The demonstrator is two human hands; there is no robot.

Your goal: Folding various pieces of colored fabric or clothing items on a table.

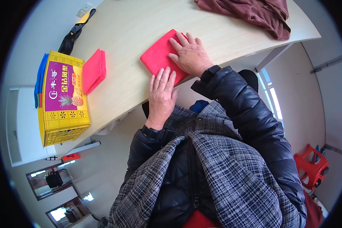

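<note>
A red folded cloth [155, 57] lies flat at the near edge of the pale wooden table. My left hand [162, 95] rests with its fingertips on the cloth's near left part, fingers stretched out and side by side. On the cloth's right side lies my right hand [190, 55], palm down with the fingers spread. Neither hand grips anything. Part of the cloth is hidden under both hands. Another red folded cloth [94, 71] stands leaning against the yellow basket to the left.
The yellow plastic basket [66, 91] with a printed pineapple label sits at the table's left end, blue cloth [41, 79] over its far side. Behind it lies a black and yellow object [70, 40]. A crumpled maroon cloth [254, 13] hangs at the far right edge. A red stool [311, 165] stands on the floor.
</note>
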